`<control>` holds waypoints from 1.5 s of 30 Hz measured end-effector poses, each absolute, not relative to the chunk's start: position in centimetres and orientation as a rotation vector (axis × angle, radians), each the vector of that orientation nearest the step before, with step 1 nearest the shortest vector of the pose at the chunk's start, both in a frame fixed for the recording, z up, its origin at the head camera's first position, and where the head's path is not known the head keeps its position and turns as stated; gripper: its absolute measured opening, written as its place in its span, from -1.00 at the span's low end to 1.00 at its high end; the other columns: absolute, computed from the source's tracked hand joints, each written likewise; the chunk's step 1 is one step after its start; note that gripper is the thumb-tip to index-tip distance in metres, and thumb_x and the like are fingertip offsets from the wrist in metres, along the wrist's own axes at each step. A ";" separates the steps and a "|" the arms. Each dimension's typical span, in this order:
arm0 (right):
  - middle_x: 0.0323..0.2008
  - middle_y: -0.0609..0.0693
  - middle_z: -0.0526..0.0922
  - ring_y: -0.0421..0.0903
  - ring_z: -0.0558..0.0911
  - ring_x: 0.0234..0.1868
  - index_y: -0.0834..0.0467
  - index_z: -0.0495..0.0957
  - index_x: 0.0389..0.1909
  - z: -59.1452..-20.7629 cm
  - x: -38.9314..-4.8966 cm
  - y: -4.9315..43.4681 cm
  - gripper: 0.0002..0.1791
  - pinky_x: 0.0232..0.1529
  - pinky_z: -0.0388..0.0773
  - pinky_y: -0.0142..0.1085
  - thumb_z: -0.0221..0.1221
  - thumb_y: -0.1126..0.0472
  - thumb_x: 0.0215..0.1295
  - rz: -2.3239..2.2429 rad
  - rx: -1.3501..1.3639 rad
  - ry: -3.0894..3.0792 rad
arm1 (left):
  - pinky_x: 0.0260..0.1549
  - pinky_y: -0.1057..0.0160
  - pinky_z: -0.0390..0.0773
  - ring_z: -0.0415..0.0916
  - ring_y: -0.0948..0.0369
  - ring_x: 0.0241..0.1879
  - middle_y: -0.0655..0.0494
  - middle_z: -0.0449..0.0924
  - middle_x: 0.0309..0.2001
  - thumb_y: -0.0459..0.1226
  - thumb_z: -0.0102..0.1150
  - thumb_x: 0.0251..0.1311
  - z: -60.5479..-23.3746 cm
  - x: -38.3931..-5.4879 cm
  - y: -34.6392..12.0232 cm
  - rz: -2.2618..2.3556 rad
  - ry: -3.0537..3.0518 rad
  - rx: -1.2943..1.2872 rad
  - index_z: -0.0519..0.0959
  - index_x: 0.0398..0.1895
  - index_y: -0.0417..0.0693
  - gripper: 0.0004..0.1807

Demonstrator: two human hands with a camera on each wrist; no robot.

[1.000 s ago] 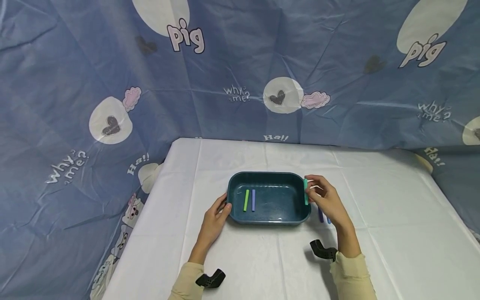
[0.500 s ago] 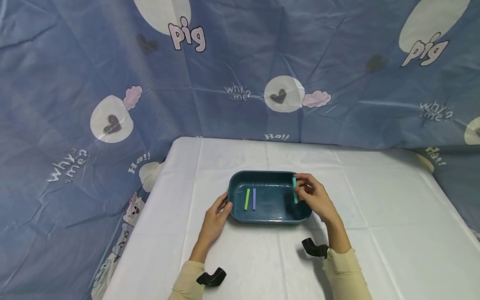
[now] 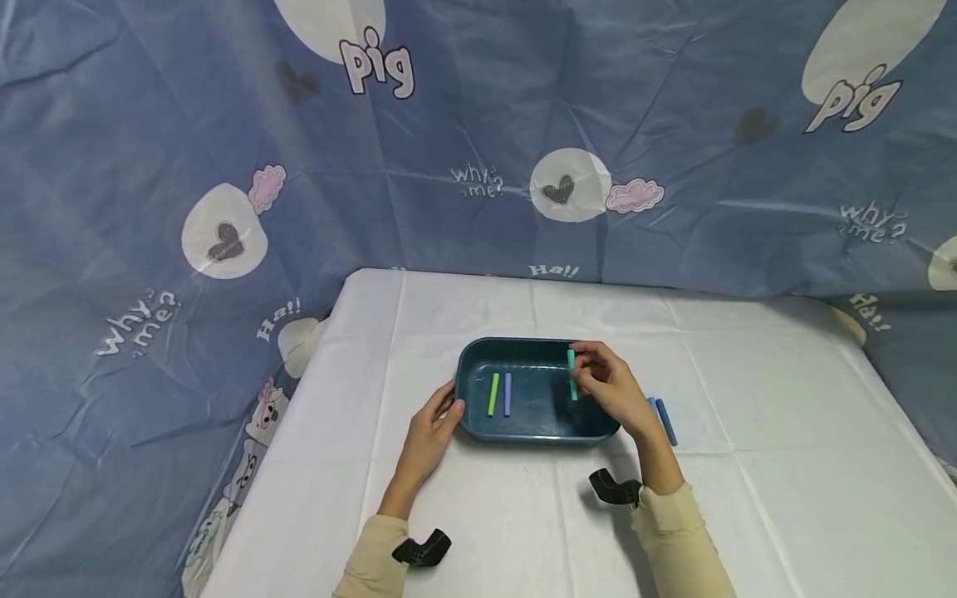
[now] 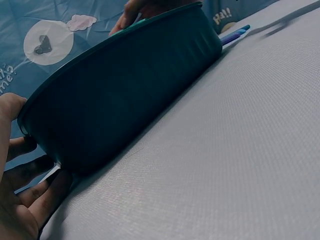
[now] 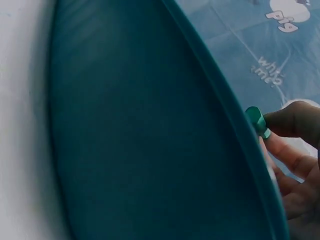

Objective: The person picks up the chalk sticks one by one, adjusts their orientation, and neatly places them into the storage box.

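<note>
A dark teal rectangular tray (image 3: 538, 438) with rounded corners stands on the white-covered table. At its left end my left hand (image 3: 432, 428) grips it, thumb at the rim and fingers against the outer wall in the left wrist view. My right hand (image 3: 619, 397) pinches a slim turquoise-green stick (image 3: 571, 362) over the tray's right half; one end of this green stick (image 5: 255, 115) shows past the rim in the right wrist view. Inside the tray, a lime green stick (image 3: 493, 394) and a lavender stick (image 3: 507, 394) lie side by side towards the left.
To the right of the tray, partly behind the right wrist, lie a dark blue stick (image 3: 667, 422) and a lighter blue stick (image 3: 653, 404). A purple stick (image 4: 231, 38) appears past the tray's far end. Patterned blue cloth (image 3: 478, 232) hangs behind the table.
My right hand has carried the turquoise-green stick leftwards from the tray's right rim to over its interior. The blue sticks show again beside the wrist. My left hand keeps its grip.
</note>
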State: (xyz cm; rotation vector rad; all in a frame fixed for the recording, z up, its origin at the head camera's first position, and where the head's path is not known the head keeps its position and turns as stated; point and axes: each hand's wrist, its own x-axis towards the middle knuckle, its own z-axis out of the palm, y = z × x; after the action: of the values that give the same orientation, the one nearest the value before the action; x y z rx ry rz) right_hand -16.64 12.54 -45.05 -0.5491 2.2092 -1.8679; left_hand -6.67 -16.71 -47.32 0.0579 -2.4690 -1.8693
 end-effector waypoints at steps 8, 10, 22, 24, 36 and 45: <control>-0.18 0.21 0.46 -0.16 0.57 -0.39 0.33 0.29 0.21 -45.3 -17.1 10.9 -0.55 -0.32 0.65 -0.25 0.08 0.30 0.35 -1.786 -0.559 2.194 | 0.12 0.12 0.51 0.43 0.02 0.23 -0.16 0.41 0.26 -0.10 0.01 0.36 -47.3 -6.6 -16.8 -1.851 -2.475 0.066 0.29 0.36 -0.09 -0.45; -0.18 0.20 0.46 -0.16 0.57 -0.37 0.30 0.29 0.22 -45.2 -17.2 10.5 -0.55 -0.31 0.65 -0.23 0.08 0.29 0.36 -1.748 -0.564 2.215 | 0.13 0.12 0.50 0.41 0.02 0.24 -0.15 0.40 0.27 -0.09 0.01 0.36 -47.3 -6.6 -16.9 -1.853 -2.479 0.074 0.29 0.36 -0.07 -0.45; -0.22 0.17 0.46 -0.11 0.57 -0.37 0.34 0.29 0.22 -45.9 -17.8 8.2 -0.54 -0.31 0.65 0.01 0.07 0.36 0.32 -1.668 -0.512 2.250 | 0.11 0.13 0.51 0.43 -0.01 0.22 -0.20 0.39 0.27 -0.14 0.00 0.37 -47.2 -6.6 -16.7 -1.835 -2.480 0.055 0.27 0.36 -0.15 -0.45; -0.21 0.17 0.46 -0.09 0.57 -0.36 0.35 0.28 0.23 -46.2 -17.9 7.7 -0.54 -0.30 0.65 0.04 0.07 0.34 0.33 -1.664 -0.509 2.231 | 0.10 0.13 0.52 0.44 0.00 0.21 -0.18 0.40 0.26 -0.13 0.01 0.37 -47.6 -6.6 -16.9 -1.818 -2.474 0.073 0.29 0.36 -0.13 -0.46; -0.28 0.19 0.48 -0.11 0.58 -0.38 0.36 0.32 0.14 -46.5 -18.1 6.6 -0.60 -0.43 0.66 -0.23 0.04 0.42 0.28 -1.554 -0.500 2.284 | 0.10 0.17 0.53 0.46 0.14 0.21 0.00 0.44 0.26 0.05 0.02 0.31 -51.0 -7.8 -17.1 -1.817 -2.441 0.085 0.33 0.33 0.13 -0.44; -0.32 0.17 0.51 -0.14 0.57 -0.41 0.38 0.34 0.10 -46.7 -18.3 6.0 -0.60 -0.48 0.65 -0.27 0.07 0.43 0.23 -1.471 -0.484 2.326 | 0.10 0.17 0.53 0.49 0.09 0.17 -0.04 0.43 0.26 0.01 0.03 0.33 -51.1 -7.8 -17.0 -1.833 -2.439 0.072 0.32 0.35 0.08 -0.44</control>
State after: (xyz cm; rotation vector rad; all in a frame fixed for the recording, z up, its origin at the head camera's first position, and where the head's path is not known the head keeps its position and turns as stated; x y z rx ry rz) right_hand -18.30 6.03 -46.74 -0.4844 2.3259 -1.4705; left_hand -7.76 -17.04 -51.12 0.0719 -2.4389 -1.8334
